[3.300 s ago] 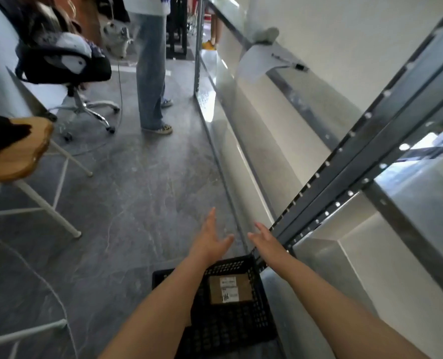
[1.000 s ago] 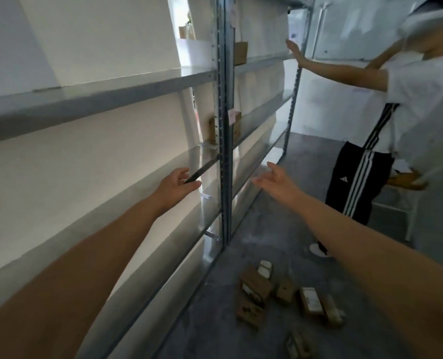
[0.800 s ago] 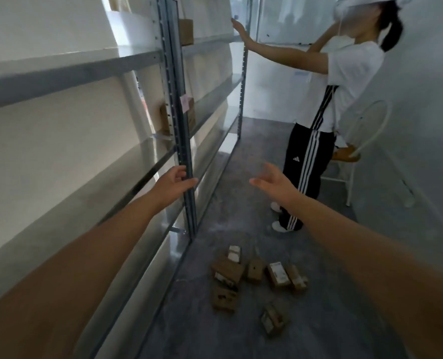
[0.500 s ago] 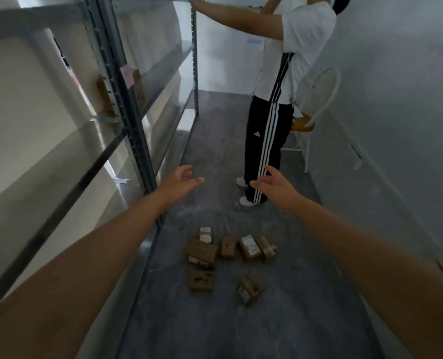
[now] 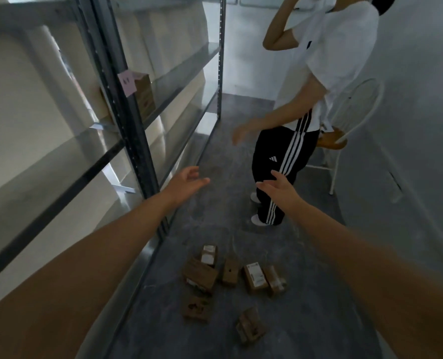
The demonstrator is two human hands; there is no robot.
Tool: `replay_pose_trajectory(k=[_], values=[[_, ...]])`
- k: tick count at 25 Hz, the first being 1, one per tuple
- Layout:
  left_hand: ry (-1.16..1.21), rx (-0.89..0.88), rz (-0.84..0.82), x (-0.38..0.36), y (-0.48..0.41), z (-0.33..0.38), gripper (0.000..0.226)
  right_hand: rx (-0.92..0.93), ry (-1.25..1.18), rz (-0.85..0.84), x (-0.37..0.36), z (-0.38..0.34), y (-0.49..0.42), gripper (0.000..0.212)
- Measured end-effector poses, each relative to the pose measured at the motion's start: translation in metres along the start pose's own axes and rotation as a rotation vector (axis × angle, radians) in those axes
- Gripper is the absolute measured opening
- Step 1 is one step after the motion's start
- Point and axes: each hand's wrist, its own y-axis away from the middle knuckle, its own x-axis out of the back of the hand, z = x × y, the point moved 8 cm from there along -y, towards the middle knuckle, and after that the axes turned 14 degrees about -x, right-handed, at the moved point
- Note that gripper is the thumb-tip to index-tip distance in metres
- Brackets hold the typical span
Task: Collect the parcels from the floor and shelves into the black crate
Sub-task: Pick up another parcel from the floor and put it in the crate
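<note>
Head view, left to right. Metal shelving runs along the left wall; one brown parcel on the shelf stands upright just behind the upright post, next to a pink label, presumably stored there for picking. Left hand is extended forward, fingers loosely spread, palm inward, holding nothing. Seven or so parcels on the floor lie scattered in a loose cluster near the shelf base, below both hands and not touching them; some show white labels. Right hand is likewise extended, fingers spread, empty. Both arms reach outward together, which suggests preparation for a two-handed pickup from the floor cluster. A second person stands beyond the cluster, in front of a white chair. The black crate is not visible.
</note>
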Motion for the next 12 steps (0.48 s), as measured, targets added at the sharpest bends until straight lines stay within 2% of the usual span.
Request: replay_pose_trajectory(k=[5,9,12], values=[[-0.003,0.114,0.016,0.006,-0.037,-0.05,0.06,-0.118,0.02,-0.094,-0.039,0.014,-0.061,0.076],[-0.028,0.155,-0.076,0.015,-0.094,-0.093,0.061,-0.174,0.025,-0.097,-0.069,0.015,-0.108,0.072],[0.046,0.216,-0.16,0.015,-0.137,-0.129,0.061,-0.264,-0.003,-0.059,-0.084,0.023,-0.14,0.076]])
